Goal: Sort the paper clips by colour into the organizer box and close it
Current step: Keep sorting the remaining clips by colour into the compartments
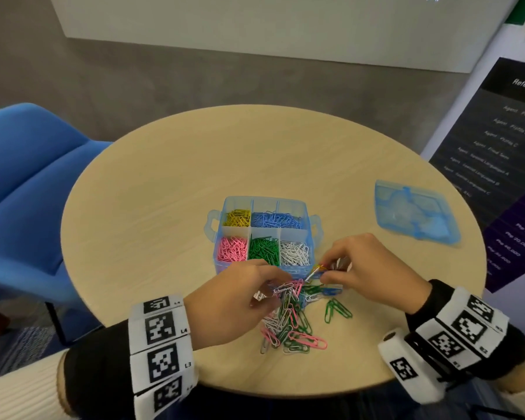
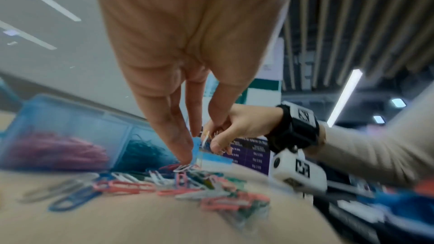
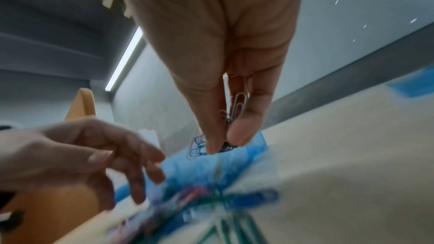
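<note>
Head view: box (image 1: pixel 262 234) open mid-bench (image 1: pixel 164 183), clips sorted inside by colour, lid (image 1: pixel 415 212) well apart to the right. Loose clips (image 1: pixel 291 316) heaped just in front. Right hand (image 1: pixel 367 268) pinching a few clips (image 3: pixel 239 107) between fingers. Left hand (image 1: pixel 234 301) down on the heap, fingers narrow, fingertips touching a white clip (image 2: pixel 182 168).

Bare table (image 1: pixel 170 183) flanks the organizer box (image 1: pixel 262 234); lid (image 1: pixel 414 212) lies right.
</note>
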The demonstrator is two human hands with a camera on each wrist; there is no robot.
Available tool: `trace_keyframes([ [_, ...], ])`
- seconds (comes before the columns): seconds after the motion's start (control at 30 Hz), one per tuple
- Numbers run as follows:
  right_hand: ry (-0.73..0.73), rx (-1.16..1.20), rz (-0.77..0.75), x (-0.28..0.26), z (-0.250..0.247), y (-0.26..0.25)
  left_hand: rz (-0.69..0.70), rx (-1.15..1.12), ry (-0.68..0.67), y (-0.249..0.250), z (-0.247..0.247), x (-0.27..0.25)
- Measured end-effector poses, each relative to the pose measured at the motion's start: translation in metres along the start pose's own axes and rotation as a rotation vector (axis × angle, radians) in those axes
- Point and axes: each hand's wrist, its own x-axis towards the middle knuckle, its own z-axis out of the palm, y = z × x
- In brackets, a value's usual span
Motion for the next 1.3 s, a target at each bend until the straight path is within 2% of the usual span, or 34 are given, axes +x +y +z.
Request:
trace_keyframes([
  [0.07,0.042,0.114,0.010,-0.001,-0.008,-0.003,-0.076,-0.204,-0.002,0.001,-0.002,0.001],
  [0.23,0.112,0.261,-0.062,-0.006,-0.022,-0.026,-0.495,-1.158,-0.043,0.016,-0.001,0.013],
  [0.27,0.123,0.272,-0.095,-0.007,-0.023,-0.033,-0.545,-1.309,-0.060,0.018,-0.002,0.015],
  [0.37,0.138,0.266,-0.195,-0.011,-0.021,-0.051,-0.563,-1.688,-0.137,0.021,0.001,0.021],
  [0.43,0.107,0.262,-0.224,-0.012,-0.018,-0.059,-0.548,-1.880,-0.125,0.023,0.004,0.023],
  [0.53,0.071,0.311,-0.209,-0.013,-0.014,-0.061,-0.517,-1.974,-0.054,0.023,0.007,0.027],
  [0.63,0.109,0.292,-0.236,-0.015,-0.015,-0.056,-0.506,-2.006,-0.033,0.021,0.006,0.028],
  [0.87,0.093,0.150,-0.319,-0.017,-0.013,-0.048,-0.456,-2.006,-0.117,0.021,0.003,0.025],
  [1.13,-0.017,0.120,-0.406,-0.015,-0.001,-0.044,-0.529,-1.952,-0.175,0.013,0.007,0.017],
  [1.3,-0.006,0.168,-0.428,-0.012,0.000,-0.043,-0.567,-1.970,-0.102,0.013,0.007,0.017],
])
